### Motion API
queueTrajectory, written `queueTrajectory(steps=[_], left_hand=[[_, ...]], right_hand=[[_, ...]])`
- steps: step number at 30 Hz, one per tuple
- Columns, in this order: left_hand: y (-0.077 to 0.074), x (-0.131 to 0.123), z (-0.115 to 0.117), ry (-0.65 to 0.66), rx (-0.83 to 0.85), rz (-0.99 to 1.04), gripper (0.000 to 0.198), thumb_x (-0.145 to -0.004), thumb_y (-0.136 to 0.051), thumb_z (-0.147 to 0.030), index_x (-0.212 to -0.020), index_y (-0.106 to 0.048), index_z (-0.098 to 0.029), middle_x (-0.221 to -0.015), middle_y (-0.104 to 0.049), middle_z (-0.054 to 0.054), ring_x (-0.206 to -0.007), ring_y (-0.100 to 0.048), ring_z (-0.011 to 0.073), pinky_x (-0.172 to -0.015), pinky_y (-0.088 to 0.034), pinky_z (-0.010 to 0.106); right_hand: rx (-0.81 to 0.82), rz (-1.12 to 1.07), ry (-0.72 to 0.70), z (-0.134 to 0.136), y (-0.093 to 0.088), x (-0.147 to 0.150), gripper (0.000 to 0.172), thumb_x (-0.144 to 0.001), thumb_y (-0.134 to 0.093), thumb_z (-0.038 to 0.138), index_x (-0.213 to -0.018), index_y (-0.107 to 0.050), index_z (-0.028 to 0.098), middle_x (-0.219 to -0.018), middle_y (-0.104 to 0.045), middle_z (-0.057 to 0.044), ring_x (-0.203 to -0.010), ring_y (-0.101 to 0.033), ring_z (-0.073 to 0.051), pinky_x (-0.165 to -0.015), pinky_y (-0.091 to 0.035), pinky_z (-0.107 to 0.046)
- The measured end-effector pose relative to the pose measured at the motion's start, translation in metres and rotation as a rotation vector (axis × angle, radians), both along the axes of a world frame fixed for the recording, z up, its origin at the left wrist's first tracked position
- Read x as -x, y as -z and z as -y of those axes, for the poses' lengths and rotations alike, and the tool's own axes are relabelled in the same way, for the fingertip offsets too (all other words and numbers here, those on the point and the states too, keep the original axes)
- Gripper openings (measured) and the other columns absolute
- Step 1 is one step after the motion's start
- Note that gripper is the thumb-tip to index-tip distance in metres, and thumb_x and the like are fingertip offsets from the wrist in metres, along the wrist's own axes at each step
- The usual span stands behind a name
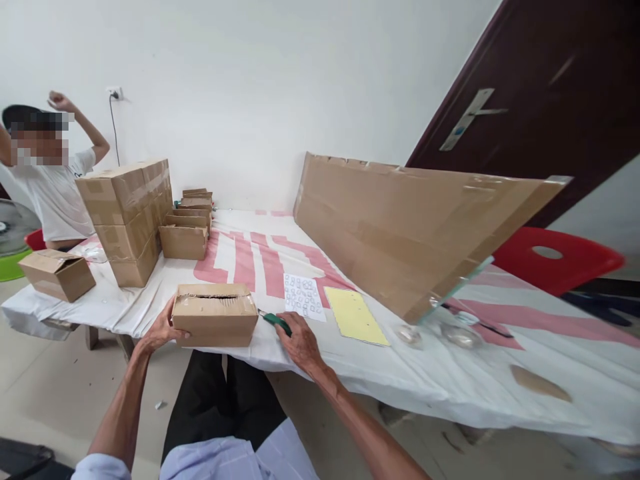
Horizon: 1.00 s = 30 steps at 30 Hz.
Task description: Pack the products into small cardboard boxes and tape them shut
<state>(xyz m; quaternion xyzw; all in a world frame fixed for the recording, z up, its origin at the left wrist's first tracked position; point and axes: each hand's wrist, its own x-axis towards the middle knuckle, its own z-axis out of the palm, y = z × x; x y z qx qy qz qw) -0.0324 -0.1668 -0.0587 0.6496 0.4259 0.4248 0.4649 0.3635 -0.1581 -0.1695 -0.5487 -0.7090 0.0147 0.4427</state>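
White cloth [425, 377] bears a carton [215, 329] (contents hidden), left hand [164, 327] gripping it, right hand [301, 343] holding a cutter [276, 322].

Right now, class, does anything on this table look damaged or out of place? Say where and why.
Yes: the carton held by the left hand has a ragged, dark gap along its top, so it looks torn rather than neatly closed.

Surface [247, 260], cloth-draped: one lane, running back between open cartons [183, 242] and upright cardboard panel [400, 230]. Low passage: over printed sheet [303, 298] and yellow card [356, 317], both flat. Obstacles: stacked cartons [131, 227] — tall, left; panel — barring right rear; closed box [215, 329] at front edge, green cutter [277, 323] at its right end.
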Motion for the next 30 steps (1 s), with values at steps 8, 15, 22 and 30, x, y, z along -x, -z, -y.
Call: queueTrajectory(steps=[8, 15, 22, 30], left_hand=[[0.02, -0.021, 0.017, -0.163, -0.14, -0.099, 0.124, -0.058, -0.093, -0.041, -0.168, -0.037, -0.03, -0.164, -0.043, 0.017, -0.151, -0.043, 0.0427, -0.108, -0.055, 0.05], [0.016, -0.048, 0.042, -0.189, -0.251, -0.115, 0.125, -0.062, -0.094, -0.041, -0.17, -0.03, -0.032, -0.161, -0.038, 0.015, -0.147, -0.044, 0.0419, -0.103, -0.059, 0.051], [0.023, -0.062, 0.053, -0.216, -0.388, -0.163, 0.124, -0.067, -0.093, -0.035, -0.17, -0.025, -0.032, -0.161, -0.037, 0.016, -0.15, -0.041, 0.0415, -0.111, -0.055, 0.056], [0.024, -0.071, 0.061, -0.25, -0.432, -0.216, 0.127, -0.066, -0.095, -0.033, -0.171, -0.025, -0.033, -0.165, -0.036, 0.016, -0.155, -0.037, 0.0436, -0.125, -0.039, 0.061]], right_hand=[[-0.095, -0.233, -0.077, 0.009, -0.06, 0.022, 0.026, -0.103, -0.055, 0.038, -0.111, -0.074, 0.022, -0.113, -0.075, -0.013, -0.108, -0.07, -0.03, -0.095, -0.06, -0.048], [-0.183, -0.015, -0.272, 0.045, -0.135, 0.074, 0.021, -0.102, -0.065, 0.034, -0.117, -0.076, 0.025, -0.117, -0.075, -0.011, -0.114, -0.069, -0.03, -0.104, -0.058, -0.05], [-0.112, 0.091, -0.363, 0.057, -0.159, 0.107, 0.02, -0.094, -0.078, 0.028, -0.113, -0.077, 0.023, -0.112, -0.074, -0.011, -0.109, -0.07, -0.031, -0.1, -0.06, -0.048], [-0.118, -0.04, -0.448, 0.064, -0.158, 0.106, 0.01, -0.097, -0.071, 0.023, -0.105, -0.076, 0.024, -0.107, -0.072, -0.008, -0.104, -0.07, -0.026, -0.096, -0.059, -0.043]])
